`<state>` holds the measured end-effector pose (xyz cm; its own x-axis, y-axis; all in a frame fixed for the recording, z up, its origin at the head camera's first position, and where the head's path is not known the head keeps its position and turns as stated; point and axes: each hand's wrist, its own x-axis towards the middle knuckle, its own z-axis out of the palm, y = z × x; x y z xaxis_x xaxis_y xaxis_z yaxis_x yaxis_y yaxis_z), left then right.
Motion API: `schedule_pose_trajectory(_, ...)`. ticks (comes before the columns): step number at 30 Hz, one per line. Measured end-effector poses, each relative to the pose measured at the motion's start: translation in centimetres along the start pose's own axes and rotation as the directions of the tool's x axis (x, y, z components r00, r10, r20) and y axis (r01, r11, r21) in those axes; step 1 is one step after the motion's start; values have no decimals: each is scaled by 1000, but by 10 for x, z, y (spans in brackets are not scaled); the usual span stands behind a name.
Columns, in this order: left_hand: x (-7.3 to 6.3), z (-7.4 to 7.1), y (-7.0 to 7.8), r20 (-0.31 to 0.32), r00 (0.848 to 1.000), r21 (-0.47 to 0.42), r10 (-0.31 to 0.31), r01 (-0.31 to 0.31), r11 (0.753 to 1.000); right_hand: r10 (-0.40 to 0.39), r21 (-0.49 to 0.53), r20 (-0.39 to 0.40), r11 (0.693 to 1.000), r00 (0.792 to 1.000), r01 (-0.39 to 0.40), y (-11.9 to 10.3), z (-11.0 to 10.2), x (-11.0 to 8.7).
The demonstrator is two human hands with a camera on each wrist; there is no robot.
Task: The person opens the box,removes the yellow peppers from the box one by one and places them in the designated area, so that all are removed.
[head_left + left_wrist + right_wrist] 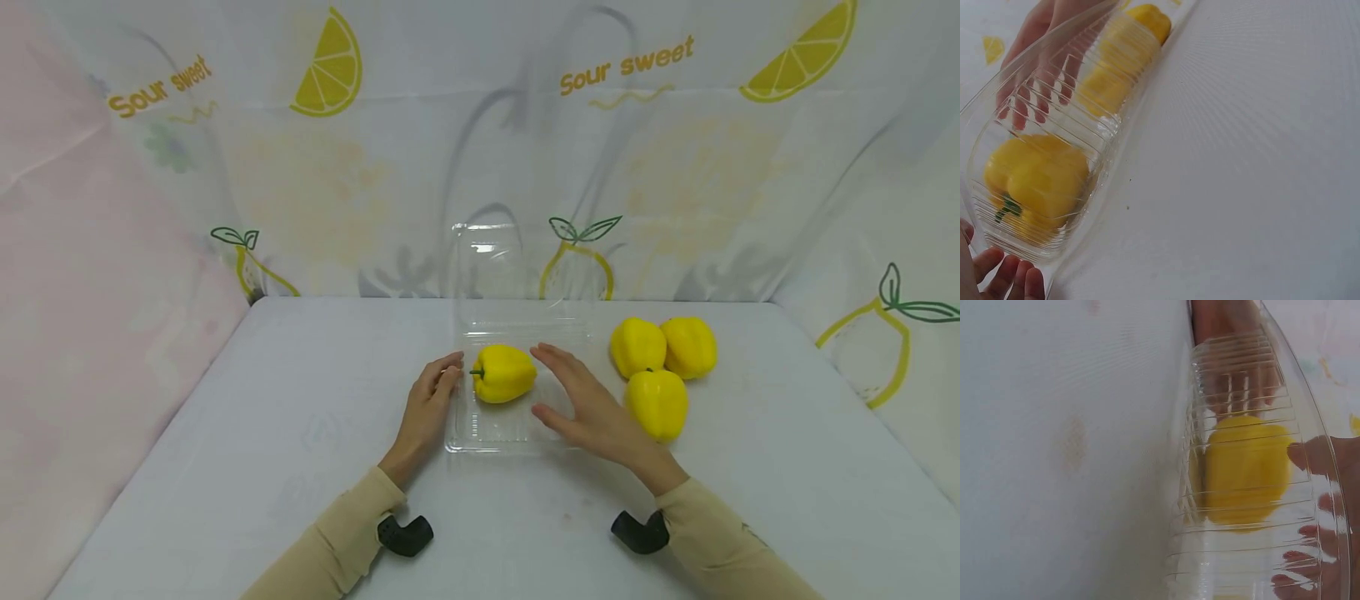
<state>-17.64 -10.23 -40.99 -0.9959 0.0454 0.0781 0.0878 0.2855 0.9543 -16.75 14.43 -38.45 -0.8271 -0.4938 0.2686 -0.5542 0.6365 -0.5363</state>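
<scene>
A yellow bell pepper [503, 374] with a green stem lies on its side inside a clear plastic clamshell container [480, 429], its stem toward the left. My left hand [427, 412] is at the container's left edge, thumb by the rim and fingertips against the end wall, holding it there. Over the container's right part hovers my right hand [592, 408], thumb and fingers spread apart with nothing between them, just right of the pepper. In the right wrist view, the pepper [1247, 472] shows through the ribbed clear wall, the right fingers [1307, 553] beside it.
Three more yellow bell peppers [657, 404] sit clustered to the right of the container, close to my right forearm. The container's raised lid [487, 271] stands up at the back, before a lemon-print cloth [420, 167]. A white cloth covers the table [300, 500].
</scene>
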Motion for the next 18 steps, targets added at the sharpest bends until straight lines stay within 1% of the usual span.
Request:
schedule_pose_trajectory(3,-7,-2,18,7,1000,3,-2,2,1000,-10,-14,12,1000,1000,10,0,2,3)
schedule_pose_trajectory(7,-7,-2,18,-1,1000,9,1,-1,1000,-14,-46,25,999,1000,15,-1,5,7)
schedule_pose_trajectory(10,-5,-2,16,-2,1000,8,0,0,1000,-19,-64,28,998,999,21,-3,6,10)
schedule_pose_trajectory(12,-1,-1,8,0,1000,-5,-7,7,1000,-24,-75,28,997,999,26,-4,6,12)
schedule_pose_trajectory(17,9,3,-16,-7,1000,-20,-8,8,1000,-24,-85,24,996,999,26,-5,7,14)
schedule_pose_trajectory(18,9,3,-18,-10,1000,-19,-3,3,1000,-24,-85,22,996,999,26,-5,8,15)
